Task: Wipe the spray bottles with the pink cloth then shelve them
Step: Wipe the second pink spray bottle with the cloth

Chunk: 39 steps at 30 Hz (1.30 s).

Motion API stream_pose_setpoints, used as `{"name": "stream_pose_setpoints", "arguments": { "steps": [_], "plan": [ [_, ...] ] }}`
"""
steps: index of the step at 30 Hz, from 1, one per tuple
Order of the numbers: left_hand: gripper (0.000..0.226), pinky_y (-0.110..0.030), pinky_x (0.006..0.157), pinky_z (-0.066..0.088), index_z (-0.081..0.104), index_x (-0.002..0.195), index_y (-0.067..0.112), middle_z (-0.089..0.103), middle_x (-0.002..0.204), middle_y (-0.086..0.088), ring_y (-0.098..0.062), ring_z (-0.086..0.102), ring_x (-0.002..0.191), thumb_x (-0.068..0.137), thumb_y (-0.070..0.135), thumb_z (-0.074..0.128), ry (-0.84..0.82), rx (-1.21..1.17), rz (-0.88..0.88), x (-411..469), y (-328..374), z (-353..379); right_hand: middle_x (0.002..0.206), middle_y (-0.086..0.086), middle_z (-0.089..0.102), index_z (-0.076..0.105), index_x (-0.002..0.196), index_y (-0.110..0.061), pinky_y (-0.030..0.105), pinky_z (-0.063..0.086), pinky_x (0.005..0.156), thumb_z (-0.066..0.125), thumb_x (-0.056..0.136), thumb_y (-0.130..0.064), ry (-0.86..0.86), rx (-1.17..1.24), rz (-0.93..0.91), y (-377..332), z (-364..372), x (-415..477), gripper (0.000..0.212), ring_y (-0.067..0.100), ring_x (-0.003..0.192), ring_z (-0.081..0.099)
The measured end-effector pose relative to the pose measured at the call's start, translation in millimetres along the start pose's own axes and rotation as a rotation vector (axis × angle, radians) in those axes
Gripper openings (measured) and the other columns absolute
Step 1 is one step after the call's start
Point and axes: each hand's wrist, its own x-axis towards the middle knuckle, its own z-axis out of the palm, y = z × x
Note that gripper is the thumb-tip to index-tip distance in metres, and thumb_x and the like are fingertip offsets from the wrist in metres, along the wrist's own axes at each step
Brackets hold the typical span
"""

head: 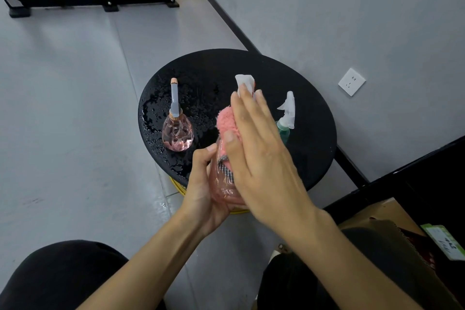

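Centre, nearest: left hand [201,191] fingers curl round the held pink spray bottle [222,184]; right hand [259,158], fingers straight, presses the pink cloth [226,121] on it. Best turned under firm cloth pressure. Beyond, on the wet tabletop [251,65]: tall-capped pink bottle [177,133], green spray bottle [285,121].

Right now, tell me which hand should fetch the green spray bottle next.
Right, probably. The right hand only presses the pink cloth with flat fingers, and the green spray bottle stands just beyond it. The left hand grips the held pink bottle being wiped.
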Motion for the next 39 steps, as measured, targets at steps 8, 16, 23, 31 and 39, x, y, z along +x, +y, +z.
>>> {"name": "stream_pose_setpoints", "arguments": {
  "steps": [8, 16, 23, 31, 39],
  "plan": [
    [0.046, -0.032, 0.055, 0.059, 0.079, 0.080, 0.019, 0.074, 0.080, -0.007, -0.019, 0.071, 0.069, 0.068, 0.050, 0.047, -0.016, -0.019, -0.029, 1.1, 1.3, -3.4, 0.163, -0.006, 0.005, 0.016, 0.154, -0.017, 0.044, 0.011, 0.121, 0.027, 0.103, -0.025, -0.038, -0.005, -0.048, 5.7, -0.3, -10.8, 0.054, 0.006, 0.148, -0.008],
    [0.049, -0.030, 0.062, 0.060, 0.078, 0.090, 0.014, 0.075, 0.090, -0.008, -0.018, 0.072, 0.077, 0.080, 0.045, 0.042, -0.016, -0.003, -0.004, 3.2, 0.6, -5.9, 0.163, -0.003, 0.000, 0.015, 0.154, -0.025, 0.046, 0.020, 0.119, 0.028, 0.101, -0.042, 0.044, 0.060, 0.038, 6.0, 6.2, -18.3, 0.058, 0.011, 0.149, -0.005],
    [0.048, -0.027, 0.069, 0.058, 0.068, 0.107, 0.007, 0.073, 0.099, -0.012, -0.018, 0.070, 0.086, 0.096, 0.035, 0.031, 0.042, 0.035, 0.017, 4.3, -2.0, -4.6, 0.163, -0.001, 0.005, 0.015, 0.154, -0.024, 0.049, 0.019, 0.119, 0.029, 0.101, -0.031, 0.083, -0.061, -0.030, 5.6, 18.5, -41.8, 0.055, 0.020, 0.150, -0.003],
    [0.049, -0.026, 0.054, 0.056, 0.069, 0.099, 0.011, 0.073, 0.083, -0.007, -0.017, 0.069, 0.070, 0.095, 0.040, 0.030, 0.068, 0.108, -0.019, 5.2, -4.3, -6.5, 0.163, -0.008, 0.008, 0.017, 0.154, -0.025, 0.041, 0.015, 0.122, 0.022, 0.101, -0.040, 0.046, 0.031, 0.044, 6.8, 5.5, -14.5, 0.055, 0.008, 0.149, -0.005],
    [0.052, -0.023, 0.065, 0.057, 0.071, 0.102, 0.016, 0.075, 0.096, -0.006, -0.013, 0.072, 0.085, 0.097, 0.046, 0.028, 0.042, 0.048, 0.008, -0.6, -2.4, 0.0, 0.163, -0.004, 0.010, 0.014, 0.153, -0.023, 0.037, 0.015, 0.119, 0.026, 0.101, -0.029, 0.055, -0.091, -0.041, 3.0, 18.6, -35.2, 0.054, 0.015, 0.150, -0.001]
  ]
}}
